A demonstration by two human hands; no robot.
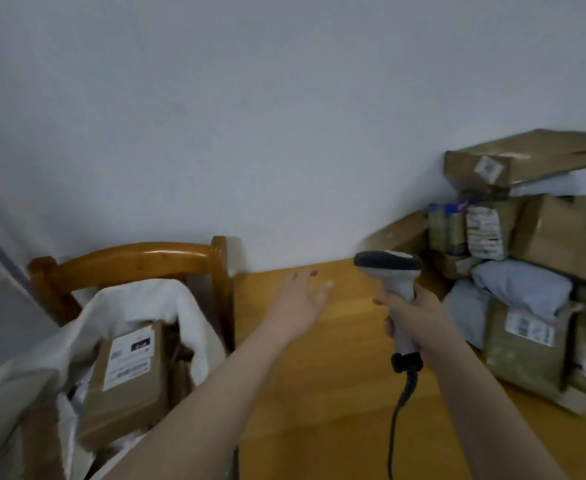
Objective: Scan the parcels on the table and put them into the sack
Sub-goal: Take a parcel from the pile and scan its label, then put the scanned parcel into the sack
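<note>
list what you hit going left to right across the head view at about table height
white sack holding a labelled box → wooden chair back → open left hand → right hand gripping the scanner → parcel pile on the table

Count: one scanner, one sack, one chair, one table, two hands.

One handheld scanner [397, 292] is showing, one white sack [153, 303] on one wooden chair [139, 259], one table [336, 393]. One labelled box [128, 379] is sitting plainly in the sack; others there too blurred to count. Parcel pile [527, 271] is holding at least seven; exact number unclear. Two bare hands: left hand [302, 299], right hand [419, 320].
</note>
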